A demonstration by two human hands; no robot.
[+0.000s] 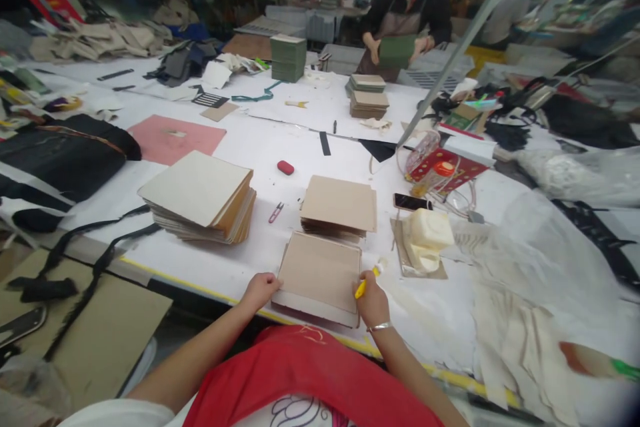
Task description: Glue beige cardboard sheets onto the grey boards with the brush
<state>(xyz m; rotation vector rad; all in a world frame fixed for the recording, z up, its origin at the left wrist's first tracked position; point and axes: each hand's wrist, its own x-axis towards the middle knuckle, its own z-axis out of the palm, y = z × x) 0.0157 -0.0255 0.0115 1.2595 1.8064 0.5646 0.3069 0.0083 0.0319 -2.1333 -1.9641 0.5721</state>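
Observation:
Directly in front of me lies a stack of tan cardboard sheets (323, 273), a paler strip showing along its near edge. My left hand (262, 291) is closed at the stack's left edge, thumb and fingers pinching the board there. At the right edge, my right hand (374, 301) is wrapped round a yellow-handled brush (377, 271), with its pale bristles pointing up and away. Just beyond is a second pile of tan cardboard (339, 203). Right of that, a cream-coloured tub (431, 229) stands on a smeared piece of board.
A taller stack of grey-white boards (197, 188) stands left, with thread snips (275, 212) and a red oval case (285, 167) nearby. A phone (412, 201) lies right, below a slanting metal pole (450, 63). Across the table, a co-worker (407, 7) holds a green panel (397, 51).

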